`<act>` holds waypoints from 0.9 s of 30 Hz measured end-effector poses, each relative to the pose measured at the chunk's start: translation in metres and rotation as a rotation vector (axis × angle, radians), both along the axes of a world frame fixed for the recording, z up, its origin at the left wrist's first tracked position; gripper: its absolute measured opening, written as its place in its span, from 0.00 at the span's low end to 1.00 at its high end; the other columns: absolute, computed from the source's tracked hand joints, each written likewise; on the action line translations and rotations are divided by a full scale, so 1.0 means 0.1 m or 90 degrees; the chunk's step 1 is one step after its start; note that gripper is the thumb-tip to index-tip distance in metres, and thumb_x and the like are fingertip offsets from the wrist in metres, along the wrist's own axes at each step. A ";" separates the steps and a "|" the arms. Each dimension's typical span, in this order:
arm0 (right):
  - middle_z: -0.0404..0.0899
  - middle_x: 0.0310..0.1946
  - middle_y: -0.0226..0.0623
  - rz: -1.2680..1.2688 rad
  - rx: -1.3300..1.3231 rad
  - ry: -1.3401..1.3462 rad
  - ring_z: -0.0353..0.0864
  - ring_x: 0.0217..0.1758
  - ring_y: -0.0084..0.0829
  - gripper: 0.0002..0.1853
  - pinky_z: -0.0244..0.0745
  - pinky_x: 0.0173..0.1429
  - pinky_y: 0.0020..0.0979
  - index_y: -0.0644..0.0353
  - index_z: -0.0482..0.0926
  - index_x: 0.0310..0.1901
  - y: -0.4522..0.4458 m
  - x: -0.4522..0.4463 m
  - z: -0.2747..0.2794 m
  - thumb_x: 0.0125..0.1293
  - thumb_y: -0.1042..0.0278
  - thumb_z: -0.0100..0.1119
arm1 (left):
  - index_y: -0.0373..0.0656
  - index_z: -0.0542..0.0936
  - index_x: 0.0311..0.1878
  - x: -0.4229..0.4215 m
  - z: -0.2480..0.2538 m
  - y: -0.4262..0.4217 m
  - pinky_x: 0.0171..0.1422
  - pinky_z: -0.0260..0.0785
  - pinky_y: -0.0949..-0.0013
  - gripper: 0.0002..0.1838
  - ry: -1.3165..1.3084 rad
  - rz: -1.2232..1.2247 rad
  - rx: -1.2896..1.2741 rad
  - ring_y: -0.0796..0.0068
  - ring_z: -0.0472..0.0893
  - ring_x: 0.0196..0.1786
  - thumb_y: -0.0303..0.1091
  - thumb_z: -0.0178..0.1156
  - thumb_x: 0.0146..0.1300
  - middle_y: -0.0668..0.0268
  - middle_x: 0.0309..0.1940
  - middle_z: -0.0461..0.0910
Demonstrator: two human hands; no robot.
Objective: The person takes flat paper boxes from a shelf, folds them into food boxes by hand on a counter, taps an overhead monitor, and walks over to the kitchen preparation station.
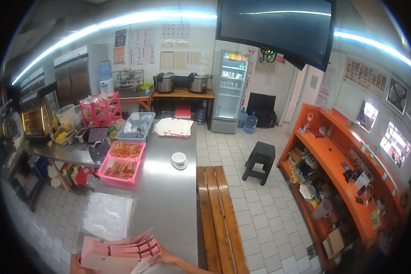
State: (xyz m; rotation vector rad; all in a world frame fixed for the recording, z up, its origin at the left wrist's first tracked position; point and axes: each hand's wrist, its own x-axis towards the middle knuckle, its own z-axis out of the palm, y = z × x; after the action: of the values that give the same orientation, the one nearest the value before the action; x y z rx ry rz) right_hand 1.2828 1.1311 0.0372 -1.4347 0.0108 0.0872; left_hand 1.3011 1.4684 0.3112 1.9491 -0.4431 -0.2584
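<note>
At the bottom of the view, my left hand (76,265) grips the left side of a stack of pink and white folded cardboard pieces (123,251). The fingers of my right hand (162,255) are wrapped round the stack's right side. Just beyond it on the steel table (166,205) lies a pile of clear plastic bags (107,215). Past the bags sit pink baskets (118,183) holding orange-brown packets (119,169). A small white scale (179,160) stands to their right.
A wooden bench (219,219) runs along the table's right side. A black stool (259,162) stands on the tiled floor. An orange counter (333,160) is at the right. Farther up the table are a grey-blue bin (136,127) and white cardboard sheets (172,127).
</note>
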 end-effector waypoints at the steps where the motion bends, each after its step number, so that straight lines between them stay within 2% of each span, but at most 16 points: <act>1: 0.61 0.70 0.42 -0.003 0.009 -0.003 0.61 0.72 0.33 0.55 0.58 0.74 0.38 0.61 0.53 0.72 0.09 0.12 0.07 0.45 0.68 0.81 | 0.37 0.83 0.44 -0.05 -0.09 0.16 0.46 0.76 0.66 0.32 -0.003 -0.003 0.009 0.71 0.84 0.41 0.43 0.81 0.34 0.62 0.37 0.86; 3: 0.62 0.69 0.40 0.217 0.192 0.148 0.60 0.72 0.32 0.59 0.56 0.75 0.35 0.61 0.51 0.73 0.26 0.32 0.20 0.41 0.66 0.83 | 0.32 0.77 0.52 -0.11 -0.27 0.55 0.46 0.74 0.55 0.25 0.020 0.016 0.112 0.53 0.82 0.38 0.38 0.66 0.53 0.48 0.38 0.83; 4: 0.62 0.69 0.40 0.218 0.205 0.143 0.60 0.72 0.32 0.59 0.56 0.75 0.35 0.61 0.51 0.73 0.38 0.46 0.21 0.41 0.66 0.83 | 0.32 0.77 0.52 0.00 -0.33 0.77 0.46 0.74 0.55 0.25 0.016 0.016 0.125 0.53 0.82 0.38 0.38 0.66 0.53 0.48 0.38 0.83; 7: 0.68 0.65 0.38 0.033 -0.125 -0.123 0.66 0.68 0.33 0.58 0.61 0.73 0.36 0.62 0.55 0.71 0.46 0.60 0.19 0.39 0.65 0.83 | 0.34 0.76 0.51 0.38 -0.94 1.25 0.49 0.76 0.59 0.36 0.002 0.074 0.051 0.63 0.82 0.42 0.35 0.76 0.35 0.58 0.41 0.82; 8: 0.70 0.63 0.38 0.082 -0.119 -0.072 0.67 0.67 0.33 0.54 0.63 0.71 0.36 0.62 0.59 0.69 0.44 0.61 0.49 0.41 0.66 0.82 | 0.34 0.76 0.51 0.27 -1.14 1.39 0.50 0.77 0.61 0.39 0.009 0.107 0.023 0.67 0.82 0.44 0.34 0.79 0.29 0.62 0.42 0.82; 9: 0.72 0.61 0.38 0.132 -0.113 -0.028 0.69 0.66 0.33 0.50 0.65 0.70 0.36 0.61 0.62 0.68 0.41 0.72 0.87 0.42 0.67 0.82 | 0.34 0.78 0.46 0.16 -0.90 1.17 0.47 0.77 0.62 0.35 -0.028 0.163 -0.025 0.67 0.82 0.40 0.31 0.77 0.28 0.62 0.38 0.82; 10: 0.73 0.60 0.38 0.158 -0.091 -0.030 0.70 0.65 0.33 0.47 0.67 0.69 0.36 0.62 0.65 0.66 0.46 0.83 0.97 0.43 0.68 0.81 | 0.33 0.79 0.41 0.13 -0.62 0.97 0.44 0.76 0.63 0.30 -0.073 0.217 -0.067 0.68 0.82 0.36 0.28 0.76 0.28 0.62 0.34 0.83; 12: 0.75 0.58 0.39 0.151 -0.023 -0.012 0.72 0.63 0.32 0.43 0.69 0.66 0.35 0.62 0.69 0.63 0.62 0.94 1.04 0.43 0.67 0.81 | 0.33 0.75 0.49 0.24 -1.08 1.31 0.46 0.76 0.62 0.36 -0.059 0.299 -0.145 0.66 0.81 0.40 0.25 0.74 0.28 0.60 0.40 0.81; 13: 0.77 0.57 0.40 0.118 0.015 0.007 0.74 0.62 0.32 0.42 0.70 0.66 0.35 0.62 0.70 0.62 0.71 0.92 1.05 0.44 0.66 0.81 | 0.33 0.74 0.51 0.21 -1.08 1.31 0.48 0.76 0.62 0.37 -0.014 0.340 -0.186 0.64 0.81 0.41 0.25 0.73 0.29 0.59 0.42 0.80; 15: 0.80 0.53 0.38 -0.047 -0.022 -0.048 0.78 0.56 0.31 0.40 0.73 0.61 0.33 0.61 0.71 0.62 0.88 0.80 1.02 0.46 0.64 0.80 | 0.33 0.71 0.54 0.27 -1.21 1.26 0.50 0.75 0.61 0.38 0.076 0.401 -0.264 0.62 0.80 0.42 0.24 0.72 0.31 0.58 0.44 0.79; 17: 0.81 0.52 0.39 -0.083 -0.052 0.005 0.80 0.54 0.31 0.39 0.74 0.59 0.34 0.62 0.72 0.61 0.80 0.59 1.23 0.48 0.60 0.79 | 0.33 0.71 0.55 0.23 -1.37 1.21 0.51 0.75 0.61 0.38 0.126 0.430 -0.294 0.62 0.80 0.43 0.23 0.71 0.32 0.58 0.45 0.79; 20: 0.82 0.50 0.41 -0.098 -0.122 -0.041 0.81 0.52 0.32 0.38 0.74 0.58 0.33 0.62 0.74 0.59 0.42 0.20 1.77 0.48 0.57 0.79 | 0.32 0.72 0.54 0.26 -1.43 0.80 0.53 0.74 0.62 0.36 0.071 0.305 -0.401 0.61 0.80 0.43 0.21 0.71 0.35 0.59 0.44 0.79; 22: 0.82 0.49 0.40 -0.162 -0.202 -0.041 0.80 0.52 0.31 0.36 0.75 0.58 0.33 0.63 0.74 0.58 0.13 -0.09 1.76 0.48 0.59 0.80 | 0.33 0.74 0.52 0.31 -1.48 0.49 0.52 0.74 0.63 0.34 0.075 0.225 -0.331 0.64 0.80 0.43 0.21 0.73 0.35 0.60 0.42 0.80; 23: 0.82 0.48 0.38 -0.184 -0.267 -0.048 0.80 0.51 0.30 0.35 0.75 0.57 0.32 0.63 0.74 0.56 0.00 -0.23 1.76 0.47 0.61 0.80 | 0.33 0.74 0.52 0.36 -1.52 0.31 0.52 0.74 0.63 0.34 0.083 0.198 -0.352 0.64 0.80 0.43 0.21 0.73 0.35 0.60 0.42 0.80; 27: 0.82 0.48 0.42 -0.331 -0.318 -0.029 0.80 0.53 0.33 0.38 0.75 0.58 0.35 0.65 0.75 0.56 -0.26 -0.76 1.59 0.45 0.54 0.81 | 0.34 0.77 0.48 0.40 -1.83 -0.04 0.51 0.74 0.65 0.31 0.120 0.095 -0.266 0.67 0.80 0.43 0.21 0.76 0.34 0.61 0.39 0.80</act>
State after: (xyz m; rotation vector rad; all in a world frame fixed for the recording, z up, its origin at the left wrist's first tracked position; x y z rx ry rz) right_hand 1.2065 1.1048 0.1960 -1.8867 0.3893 -0.4022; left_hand 1.3414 1.4640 0.1282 1.5237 -0.2049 -0.2295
